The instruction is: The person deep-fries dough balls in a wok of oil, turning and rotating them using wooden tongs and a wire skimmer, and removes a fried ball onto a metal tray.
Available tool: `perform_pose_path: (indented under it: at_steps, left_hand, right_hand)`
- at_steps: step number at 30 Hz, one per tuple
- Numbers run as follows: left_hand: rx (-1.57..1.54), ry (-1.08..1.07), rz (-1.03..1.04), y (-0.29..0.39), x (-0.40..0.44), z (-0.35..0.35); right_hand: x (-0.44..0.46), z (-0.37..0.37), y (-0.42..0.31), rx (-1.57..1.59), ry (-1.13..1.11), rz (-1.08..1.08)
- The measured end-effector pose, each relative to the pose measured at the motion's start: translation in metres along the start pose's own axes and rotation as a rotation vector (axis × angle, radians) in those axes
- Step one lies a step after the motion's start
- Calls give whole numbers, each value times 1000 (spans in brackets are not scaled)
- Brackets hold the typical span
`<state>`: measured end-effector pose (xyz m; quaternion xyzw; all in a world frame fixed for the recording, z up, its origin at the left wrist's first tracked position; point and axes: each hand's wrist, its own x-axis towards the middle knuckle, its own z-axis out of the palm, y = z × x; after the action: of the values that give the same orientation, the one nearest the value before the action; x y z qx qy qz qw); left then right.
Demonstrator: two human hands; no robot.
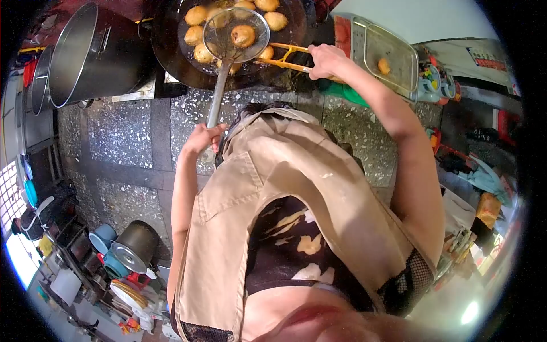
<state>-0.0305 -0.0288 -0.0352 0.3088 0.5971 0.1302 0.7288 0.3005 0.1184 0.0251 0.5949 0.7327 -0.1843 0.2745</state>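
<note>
My left hand (203, 138) is closed round the handle of a mesh strainer (221, 85). The strainer hangs over a dark wok (165, 54), with one golden fried ball (243, 36) in its mesh. My right hand (327, 60) grips a pair of orange-brown tongs (293, 65) near their rear end. Their arms stand apart, and the front ends reach the strainer's right rim, close to another fried ball (266, 53). Several more fried balls (276, 21) float in the oil, some partly hidden behind the strainer.
Right of the wok stands a rectangular metal tray (373, 43) with one fried piece (384, 66) on it. A large dark pot (122, 54) is at the left. On the speckled floor (119, 134), lower left, stands a lidded pot (139, 242) beside blue buckets (102, 236).
</note>
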Motion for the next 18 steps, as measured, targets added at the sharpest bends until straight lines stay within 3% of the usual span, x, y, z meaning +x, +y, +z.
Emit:
perform_pose_path:
  at_steps: [18]
  left_hand:
    - [100,16,-74,13,-7,-12]
  right_hand:
    - [-31,-7,22,71,3,-5]
